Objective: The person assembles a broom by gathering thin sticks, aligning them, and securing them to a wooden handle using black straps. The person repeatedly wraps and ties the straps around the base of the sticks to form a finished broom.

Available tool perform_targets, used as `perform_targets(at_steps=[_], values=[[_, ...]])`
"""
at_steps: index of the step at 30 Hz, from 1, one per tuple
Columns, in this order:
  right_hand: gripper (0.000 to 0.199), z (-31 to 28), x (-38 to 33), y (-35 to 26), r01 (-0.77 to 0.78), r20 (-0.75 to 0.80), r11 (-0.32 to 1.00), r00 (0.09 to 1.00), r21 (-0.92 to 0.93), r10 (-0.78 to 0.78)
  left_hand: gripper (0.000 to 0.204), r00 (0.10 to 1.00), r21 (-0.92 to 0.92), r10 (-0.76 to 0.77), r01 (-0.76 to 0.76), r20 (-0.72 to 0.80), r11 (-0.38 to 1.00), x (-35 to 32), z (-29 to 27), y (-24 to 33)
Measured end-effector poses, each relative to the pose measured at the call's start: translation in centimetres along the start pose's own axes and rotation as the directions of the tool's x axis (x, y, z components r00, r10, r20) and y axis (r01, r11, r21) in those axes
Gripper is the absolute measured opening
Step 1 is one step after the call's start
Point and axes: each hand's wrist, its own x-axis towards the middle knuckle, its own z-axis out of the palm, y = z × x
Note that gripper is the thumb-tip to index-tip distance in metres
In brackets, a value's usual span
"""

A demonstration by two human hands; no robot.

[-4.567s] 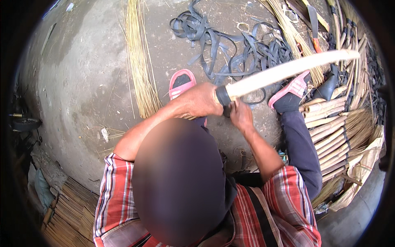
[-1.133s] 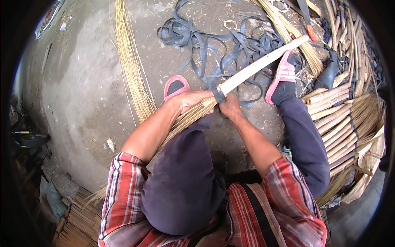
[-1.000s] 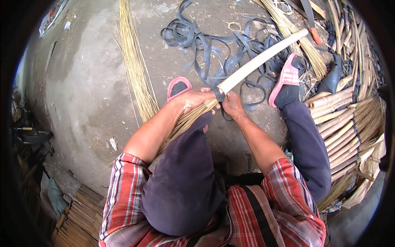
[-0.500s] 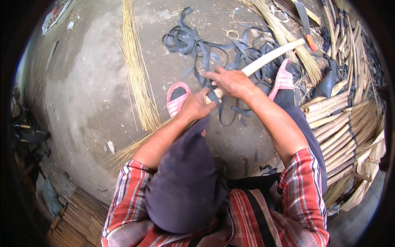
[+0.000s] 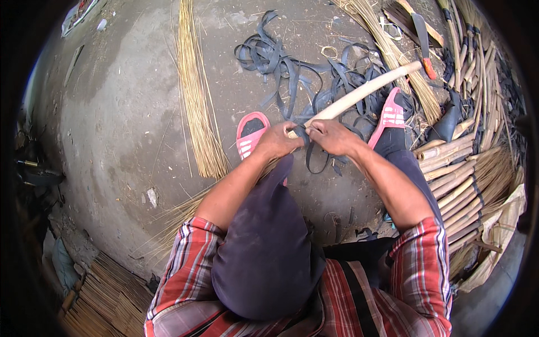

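A pale, slightly curved wooden stick [image 5: 365, 94] slants from my hands up to the right. My left hand [image 5: 279, 140] is closed round its near end, where a dark rubber strip [image 5: 301, 135] wraps it. My right hand [image 5: 332, 136] pinches that strip close beside the stick, and a loop of it hangs below. Thin straw [image 5: 181, 218] fans out beneath my left forearm, roughly in line with the stick; my hand and leg hide whether the two are joined.
Tangled dark strips [image 5: 275, 62] lie on the floor ahead. A long straw bundle [image 5: 196, 95] is at left, another [image 5: 387, 45] at far right. A knife with an orange handle [image 5: 428, 68] lies near stacked brooms [image 5: 457, 185]. Pink sandals [image 5: 388, 119] are on my feet.
My right hand has drawn back from beyond the stick to its near side, its fingers now pinched on the strip. My left hand stays on the stick's end.
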Motion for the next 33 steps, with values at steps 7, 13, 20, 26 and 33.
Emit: perform_targets(at_steps=[7, 13, 20, 26, 33], values=[[0.017, 6.9, -4.6, 2.6, -0.028, -0.358, 0.999, 0.933, 0.024, 0.035, 0.075, 0.992, -0.108, -0.011, -0.002, -0.123, 0.994, -0.7, 0.2, 1.3], [0.019, 13.8, -3.4, 0.3, -0.12, -0.539, 0.914, 0.775, 0.386, 0.33, 0.067, 0.989, -0.064, 0.015, -0.025, -0.149, 0.998, -1.0, 0.3, 2.2], [0.022, 13.5, -4.2, -0.7, -0.155, -0.665, 0.91, 0.637, 0.384, 0.389, 0.082, 0.997, 0.25, 0.014, 0.005, -0.075, 0.968, -0.2, 0.6, 2.3], [0.021, 14.7, -2.3, -2.6, -0.184, -0.77, 0.902, 0.472, 0.39, 0.429, 0.078, 0.995, 0.26, 0.03, -0.005, -0.094, 0.966, 0.0, 1.1, 2.2], [0.021, 13.5, -2.0, -1.4, -0.326, -0.747, 0.927, 0.566, 0.187, 0.35, 0.081, 0.999, 0.283, 0.035, -0.023, -0.037, 0.959, -0.2, 1.1, 1.6]])
